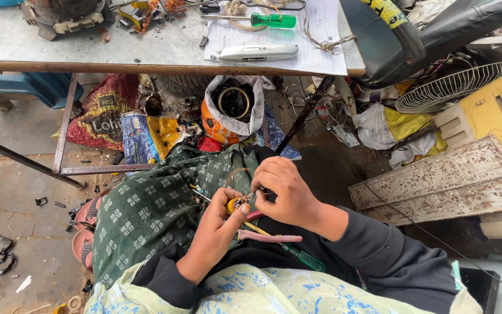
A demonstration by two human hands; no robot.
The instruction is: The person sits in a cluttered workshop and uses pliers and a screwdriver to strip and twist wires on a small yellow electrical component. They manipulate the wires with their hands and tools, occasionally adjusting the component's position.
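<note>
Near the middle of the frame my left hand is closed around a small yellow part with bare copper wire on it, thumb and fingers pinching it just above my lap, while my right hand comes in from the right with its fingertips curled tight on the fine wire ends at the part's upper edge; what exactly sits between those fingertips is too small for me to tell. Under both hands, lower centre, a pair of pink-handled pliers and a green-handled screwdriver lie loose across my dark lap, beside the green patterned cloth over my knees. As I judge it, the thin wire could snap or slip free if I tug it too hard, since the grip is only fingertip deep, and the small part could drop into the clutter of bags and scrap on the floor at mid frame, where it would be hard to find. The loose tools could slide off my lap if I shift my legs. Along the top of the frame the table carries a second green screwdriver and a grey utility knife, well apart from my hands
</note>
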